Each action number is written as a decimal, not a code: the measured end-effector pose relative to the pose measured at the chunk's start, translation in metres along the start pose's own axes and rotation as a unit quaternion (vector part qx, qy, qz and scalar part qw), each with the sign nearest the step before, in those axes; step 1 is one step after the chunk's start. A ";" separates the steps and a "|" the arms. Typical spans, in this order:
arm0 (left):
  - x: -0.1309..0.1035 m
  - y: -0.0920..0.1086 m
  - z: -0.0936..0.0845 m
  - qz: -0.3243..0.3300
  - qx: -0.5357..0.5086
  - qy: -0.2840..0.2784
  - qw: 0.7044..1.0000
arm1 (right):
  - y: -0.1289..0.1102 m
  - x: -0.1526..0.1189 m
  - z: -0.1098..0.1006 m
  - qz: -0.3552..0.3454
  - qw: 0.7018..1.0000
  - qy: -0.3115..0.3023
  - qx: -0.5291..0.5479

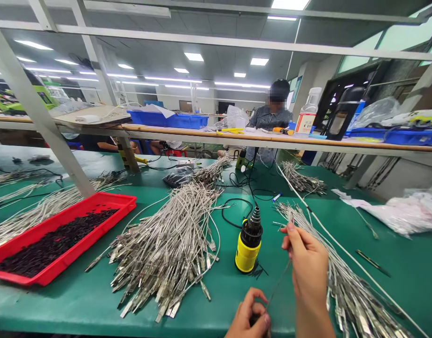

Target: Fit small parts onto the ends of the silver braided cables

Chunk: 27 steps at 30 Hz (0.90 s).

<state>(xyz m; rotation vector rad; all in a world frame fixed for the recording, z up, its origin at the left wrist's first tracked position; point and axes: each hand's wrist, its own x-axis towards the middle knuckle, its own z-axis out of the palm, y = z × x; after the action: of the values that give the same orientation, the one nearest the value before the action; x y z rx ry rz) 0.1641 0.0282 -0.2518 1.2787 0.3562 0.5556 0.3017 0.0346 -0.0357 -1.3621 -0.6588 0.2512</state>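
A thin greyish cable point(280, 283) stretches between my two hands, blurred along its length. My right hand point(309, 258) is raised and pinches its upper part between thumb and fingers. Lower down, near the table's front edge, my left hand point(250, 315) is closed around the lower end, which its fingers hide. Just left of my right hand stands a yellow and black heat gun point(247, 251), its metal nozzle pointing up. Several short black tube pieces point(260, 270) lie at its base. Behind and below my right hand spreads a bundle of white USB cables point(346, 286).
A large heap of USB cables point(170, 244) lies left of the heat gun. Farther left, a red tray point(126, 203) holds small black pieces. A shelf point(209, 136) crosses above the green table, with blue bins point(188, 121) and bottles. A pen point(373, 263) lies right; a person point(272, 117) sits opposite.
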 end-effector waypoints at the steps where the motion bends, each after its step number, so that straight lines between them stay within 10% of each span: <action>1: 0.001 0.000 0.003 0.006 -0.037 -0.011 0.999 | -0.001 0.001 -0.004 0.006 1.000 -0.013 0.016; 8: -0.006 0.089 0.029 0.167 0.047 0.127 0.977 | -0.009 -0.044 -0.036 -0.126 0.977 -0.044 -0.165; 12: -0.018 0.163 0.042 0.160 -0.092 0.132 0.974 | -0.015 -0.085 -0.035 -0.303 0.927 -0.076 -0.208; 17: -0.028 0.197 0.047 0.117 -0.271 0.137 0.945 | -0.020 -0.109 -0.029 -0.362 0.901 -0.128 -0.203; 23: -0.042 0.201 0.041 0.089 -0.329 0.076 0.937 | -0.018 -0.111 -0.042 -0.159 0.933 -0.307 -0.100; 27: -0.044 0.193 0.032 0.090 -0.308 0.051 0.946 | -0.011 -0.117 -0.045 0.135 0.869 -0.464 0.102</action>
<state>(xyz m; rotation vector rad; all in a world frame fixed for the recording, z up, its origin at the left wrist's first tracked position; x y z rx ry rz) 0.1083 0.0131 -0.0595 0.6793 0.1279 0.8154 0.2319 -0.0669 -0.0621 -1.0707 -1.1880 1.2200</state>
